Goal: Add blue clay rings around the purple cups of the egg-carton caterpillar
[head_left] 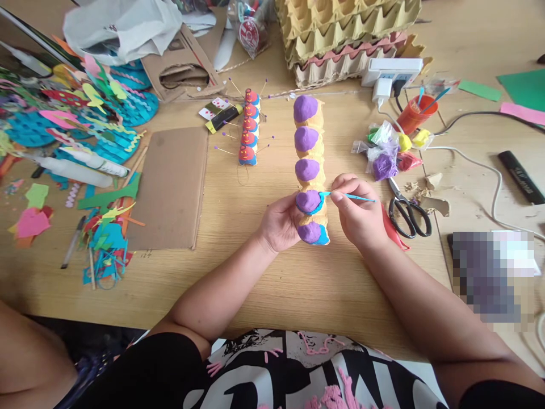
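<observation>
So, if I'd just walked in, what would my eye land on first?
Probably the yellow strip with five purple humps, mid-table, held in the left hand while the right hand holds a thin blue tool to it. Then, just left of it and farther off, a smaller red-and-blue row with smiling faces. The egg trays stacked at the far side stand out too.

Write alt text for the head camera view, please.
A person's left hand holds a bumpy yellowish strip topped with five purple mounds while the right hand holds a thin blue tool at the blue patch by the second-nearest mound. Scissors lie to the right; farther back are a smaller red-and-blue strip and stacked egg cartons.
</observation>
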A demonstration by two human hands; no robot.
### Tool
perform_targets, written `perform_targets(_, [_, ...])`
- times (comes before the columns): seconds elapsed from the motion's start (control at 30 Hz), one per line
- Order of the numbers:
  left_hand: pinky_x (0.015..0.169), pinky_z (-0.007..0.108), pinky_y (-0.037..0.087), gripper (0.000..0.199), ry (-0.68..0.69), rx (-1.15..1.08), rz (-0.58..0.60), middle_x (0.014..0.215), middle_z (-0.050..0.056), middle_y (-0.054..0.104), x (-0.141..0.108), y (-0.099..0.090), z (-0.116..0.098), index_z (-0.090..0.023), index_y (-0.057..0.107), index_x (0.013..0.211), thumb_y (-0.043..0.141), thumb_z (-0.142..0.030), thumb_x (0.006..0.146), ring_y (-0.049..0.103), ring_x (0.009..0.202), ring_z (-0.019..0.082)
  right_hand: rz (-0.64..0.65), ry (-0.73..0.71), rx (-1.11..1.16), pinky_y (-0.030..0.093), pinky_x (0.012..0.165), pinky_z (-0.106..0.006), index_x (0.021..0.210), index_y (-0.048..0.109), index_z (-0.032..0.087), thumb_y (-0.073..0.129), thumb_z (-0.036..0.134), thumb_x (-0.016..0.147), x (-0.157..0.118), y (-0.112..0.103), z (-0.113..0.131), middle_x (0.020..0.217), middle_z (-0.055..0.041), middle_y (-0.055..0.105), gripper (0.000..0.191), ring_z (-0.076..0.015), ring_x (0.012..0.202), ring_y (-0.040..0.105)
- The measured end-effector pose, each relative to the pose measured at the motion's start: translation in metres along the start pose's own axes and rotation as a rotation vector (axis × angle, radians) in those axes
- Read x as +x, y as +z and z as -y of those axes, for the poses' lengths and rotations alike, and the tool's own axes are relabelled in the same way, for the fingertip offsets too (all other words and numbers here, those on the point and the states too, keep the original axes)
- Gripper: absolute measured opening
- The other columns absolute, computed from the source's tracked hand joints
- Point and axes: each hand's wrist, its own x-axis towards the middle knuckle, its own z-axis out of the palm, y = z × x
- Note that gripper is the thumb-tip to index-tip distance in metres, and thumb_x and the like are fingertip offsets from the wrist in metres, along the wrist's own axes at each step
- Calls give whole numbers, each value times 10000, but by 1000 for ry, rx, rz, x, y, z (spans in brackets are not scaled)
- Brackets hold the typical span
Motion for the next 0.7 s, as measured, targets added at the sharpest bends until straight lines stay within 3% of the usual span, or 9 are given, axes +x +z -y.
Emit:
perform_targets(0.27, [678,290,590,353,16,28,11,720,13,662,2,-4,0,-177,698,890,443,-247,1125,634,612,147,3,229,190,471,804,-375,673,699,266,1045,531,708,3,11,14,881,-12,591,437,-186,846,513])
perform_targets(0.7, [758,317,635,394,28,87,63,796,60,740,4,-9,0,-154,750,916,425,-239,1122,726,712,176,-14,388,280,455,771,-349,639,674,254,1049,476,640,3,11,16,916,-14,593,435,-181,860,516])
